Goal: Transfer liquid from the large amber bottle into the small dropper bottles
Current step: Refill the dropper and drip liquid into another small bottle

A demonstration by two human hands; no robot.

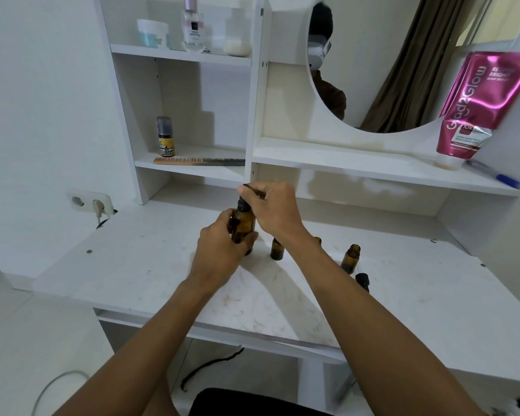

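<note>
My left hand [222,250] grips the body of the large amber bottle [244,225], which stands upright near the middle of the white tabletop [132,265]. My right hand [275,210] pinches the black dropper top [243,202] at the bottle's neck. A small amber bottle [276,250] stands just right of the large one, partly behind my right forearm. Another small bottle [350,259] stands open further right, and the rim of a third [318,240] peeks over my arm. A black dropper cap [362,280] lies in front of the open one.
A shelf unit rises behind the tabletop with a comb [198,161], a small yellow-labelled bottle [165,136] and a perfume bottle [192,25]. A pink tube [478,109] and a blue pen [493,174] sit on the right shelf under a round mirror [403,61]. A wall socket [90,202] is at left.
</note>
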